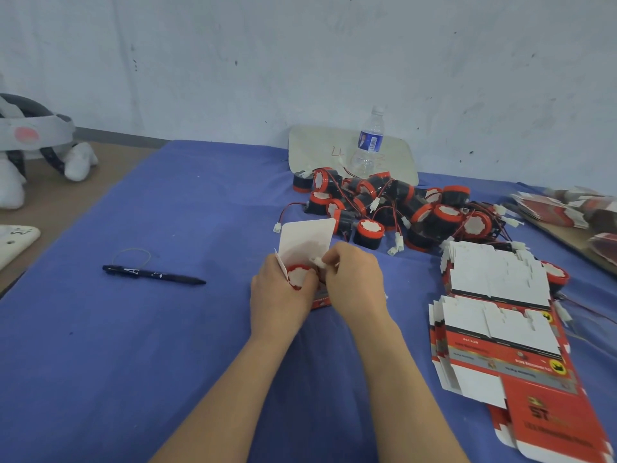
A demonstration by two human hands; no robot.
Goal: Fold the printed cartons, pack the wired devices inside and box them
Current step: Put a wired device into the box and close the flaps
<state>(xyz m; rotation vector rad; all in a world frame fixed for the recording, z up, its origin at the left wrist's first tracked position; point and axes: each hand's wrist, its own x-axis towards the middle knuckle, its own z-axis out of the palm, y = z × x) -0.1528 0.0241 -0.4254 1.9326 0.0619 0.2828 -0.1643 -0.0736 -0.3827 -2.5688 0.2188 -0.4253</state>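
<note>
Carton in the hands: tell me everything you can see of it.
The carton is thin card, white inside, with red print showing at its lower edge. It is open, top flap raised, a side flap out to the left. A red-rimmed device with a white face sits in its mouth. The left hand grips its left side; the right hand pinches a white connector at the opening. Its base is hidden.

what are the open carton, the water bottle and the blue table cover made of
Open carton: thin paperboard, matte white inside, printed red outside; flap stands stiff. Water bottle: clear plastic, see-through, glinting. Blue table cover: probably cloth, matte, softly creased.
</note>
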